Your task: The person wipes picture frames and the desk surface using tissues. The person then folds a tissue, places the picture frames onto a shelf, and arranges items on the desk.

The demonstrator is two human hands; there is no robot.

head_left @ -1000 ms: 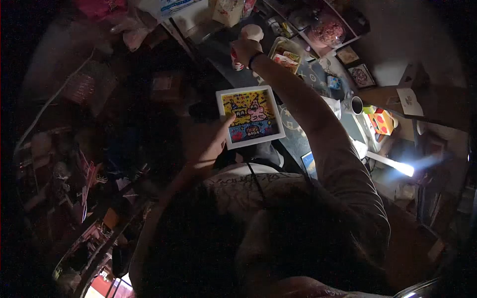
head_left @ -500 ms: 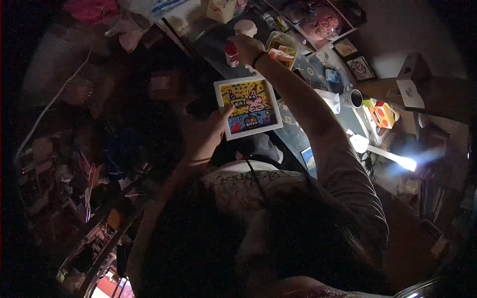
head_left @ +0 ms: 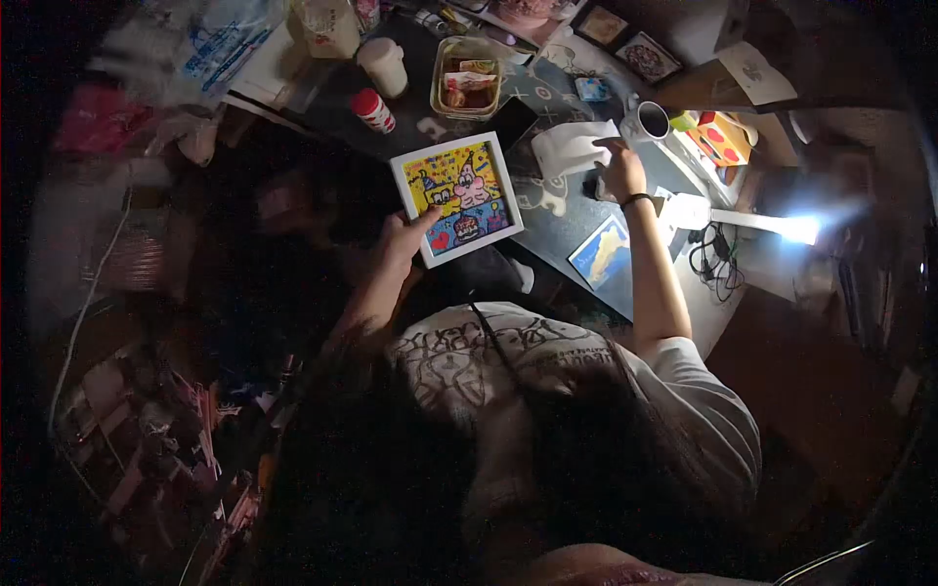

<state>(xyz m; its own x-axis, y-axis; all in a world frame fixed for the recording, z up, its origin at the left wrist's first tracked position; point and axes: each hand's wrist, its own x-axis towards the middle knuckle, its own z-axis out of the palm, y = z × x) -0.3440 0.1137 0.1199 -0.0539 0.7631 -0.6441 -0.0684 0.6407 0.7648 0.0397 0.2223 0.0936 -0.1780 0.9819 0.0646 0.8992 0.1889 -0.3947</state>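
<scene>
My left hand (head_left: 403, 239) grips the lower left side of a white-framed picture (head_left: 459, 200), its thumb lying over the front. Two cartoon figures in party hats show on the picture's yellow and blue ground. Over the desk, my right hand (head_left: 625, 174) has its fingers bent at the right edge of a white tissue (head_left: 567, 149); its fingertips are partly hidden. A small red-and-white bottle (head_left: 373, 110) stands on the desk beyond the frame, beside a pale lidded jar (head_left: 382, 68).
A clear plastic box (head_left: 468, 105) holds several packets. Near my right hand are a mug (head_left: 647, 121), a dark phone-like slab (head_left: 514, 121), a blue-and-yellow card (head_left: 600, 252) and a lit white lamp (head_left: 757, 221) with coiled black cable (head_left: 718, 264). Another patterned box (head_left: 721, 139) stands behind.
My right hand has left the red-and-white bottle and moved right to the white tissue. My left hand still holds the framed picture. The camera view has shifted.
</scene>
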